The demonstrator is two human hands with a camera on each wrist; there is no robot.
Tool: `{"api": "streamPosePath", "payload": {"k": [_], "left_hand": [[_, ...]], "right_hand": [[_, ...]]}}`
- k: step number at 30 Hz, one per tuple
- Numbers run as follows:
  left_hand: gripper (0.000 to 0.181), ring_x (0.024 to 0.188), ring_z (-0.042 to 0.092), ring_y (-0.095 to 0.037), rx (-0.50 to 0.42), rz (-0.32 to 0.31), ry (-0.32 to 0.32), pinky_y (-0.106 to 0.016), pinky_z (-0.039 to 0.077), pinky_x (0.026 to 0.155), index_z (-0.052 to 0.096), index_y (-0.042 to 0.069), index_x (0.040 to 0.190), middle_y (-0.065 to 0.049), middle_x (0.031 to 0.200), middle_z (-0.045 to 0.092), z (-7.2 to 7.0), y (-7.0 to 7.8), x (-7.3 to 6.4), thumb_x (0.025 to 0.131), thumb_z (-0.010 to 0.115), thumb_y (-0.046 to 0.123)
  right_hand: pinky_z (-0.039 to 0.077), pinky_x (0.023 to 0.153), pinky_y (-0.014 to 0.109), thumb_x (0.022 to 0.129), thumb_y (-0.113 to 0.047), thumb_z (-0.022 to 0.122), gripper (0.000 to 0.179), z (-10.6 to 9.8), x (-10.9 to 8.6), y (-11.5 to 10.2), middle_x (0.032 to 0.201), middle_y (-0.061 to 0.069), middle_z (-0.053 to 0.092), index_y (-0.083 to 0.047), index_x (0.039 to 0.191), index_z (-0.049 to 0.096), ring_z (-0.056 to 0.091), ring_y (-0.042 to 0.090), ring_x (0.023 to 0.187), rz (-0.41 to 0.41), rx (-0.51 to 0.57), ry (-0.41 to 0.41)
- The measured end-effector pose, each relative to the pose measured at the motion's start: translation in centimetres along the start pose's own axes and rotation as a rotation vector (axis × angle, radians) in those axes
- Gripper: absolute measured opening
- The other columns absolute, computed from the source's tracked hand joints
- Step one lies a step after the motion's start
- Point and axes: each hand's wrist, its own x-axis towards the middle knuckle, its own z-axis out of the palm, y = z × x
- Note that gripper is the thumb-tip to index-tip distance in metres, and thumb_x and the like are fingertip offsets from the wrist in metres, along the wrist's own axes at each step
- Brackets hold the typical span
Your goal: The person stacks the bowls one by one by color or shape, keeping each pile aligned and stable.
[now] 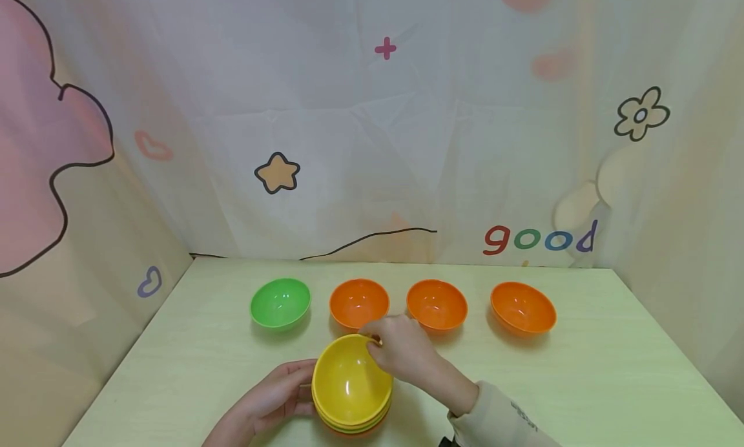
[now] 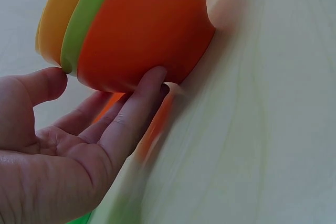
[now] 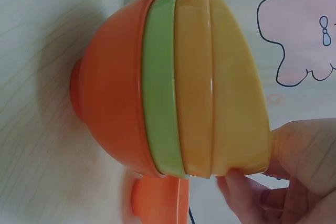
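A stack of bowls stands on the table near the front, orange at the bottom, then a green bowl (image 3: 160, 87), a yellow one and another yellow bowl (image 1: 351, 382) on top. My right hand (image 1: 403, 347) pinches the top yellow bowl at its far right rim. In the right wrist view that bowl sits tilted, raised on the pinched side. My left hand (image 1: 279, 395) is at the stack's left side. Its fingertips touch the bottom orange bowl (image 2: 142, 30), and the thumb lies at the green bowl's rim.
Behind the stack is a row of bowls: a green bowl (image 1: 281, 305) at left, then an orange bowl (image 1: 358, 301), a second orange bowl (image 1: 437, 303) and a third orange bowl (image 1: 523, 308) at right. A printed curtain (image 1: 372, 143) hangs along the table's back edge (image 1: 407, 263).
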Motion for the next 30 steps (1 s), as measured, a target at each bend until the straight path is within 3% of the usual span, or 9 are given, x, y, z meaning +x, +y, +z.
{"api": "streamPosePath", "payload": {"k": [10, 30], "left_hand": [[0.057, 0.096, 0.063, -0.021, 0.008, -0.002, 0.005, -0.039, 0.052, 0.084, 0.041, -0.004, 0.135, -0.013, 0.121, 0.059, -0.02, 0.06, 0.06, 0.094, 0.050, 0.034], [0.056, 0.098, 0.062, -0.021, 0.001, -0.007, 0.009, -0.039, 0.052, 0.084, 0.041, -0.003, 0.135, -0.014, 0.122, 0.058, 0.04, 0.04, 0.05, 0.094, 0.050, 0.034]], "right_hand": [[0.037, 0.054, 0.017, 0.078, -0.008, 0.067, 0.015, -0.07, 0.00, 0.06, 0.070, -0.004, 0.058, -0.012, 0.091, 0.074, 0.044, 0.007, 0.062, 0.013, 0.001, -0.017], [0.040, 0.063, 0.023, 0.079, -0.010, 0.068, 0.009, 0.02, 0.11, 0.04, 0.069, -0.007, 0.064, -0.014, 0.085, 0.074, 0.046, 0.005, 0.058, 0.019, 0.001, 0.014]]}}
